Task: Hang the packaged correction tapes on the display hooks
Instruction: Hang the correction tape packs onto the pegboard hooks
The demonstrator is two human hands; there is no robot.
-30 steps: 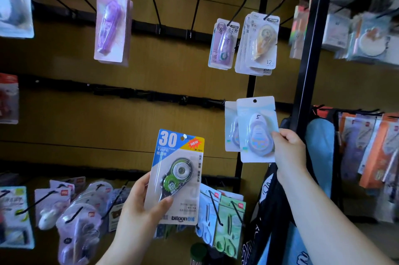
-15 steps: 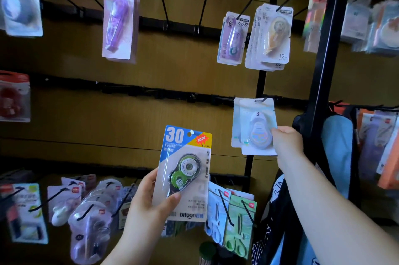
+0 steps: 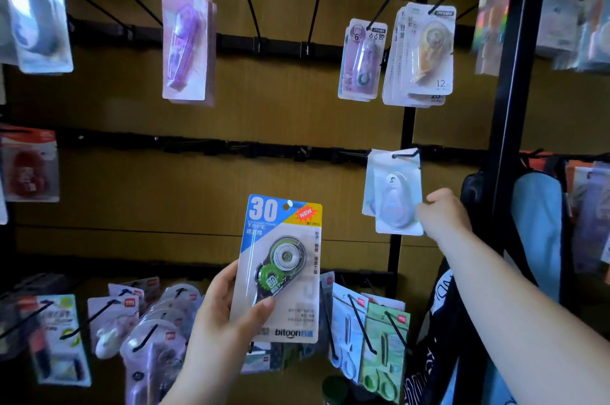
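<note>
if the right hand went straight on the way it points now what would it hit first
The pale packaged correction tape hanging on the hook. The right hand points left at its edge and seems to be touching it, though depth is unclear.

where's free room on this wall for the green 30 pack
Two empty hooks hang between the purple pack and the pink pack. The middle rail looks bare left of the white pack. The bottom row is crowded.

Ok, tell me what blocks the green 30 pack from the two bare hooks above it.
Nothing visible: the left hand holds the correction tape pack below the bare hooks, only wood panel between.
</note>
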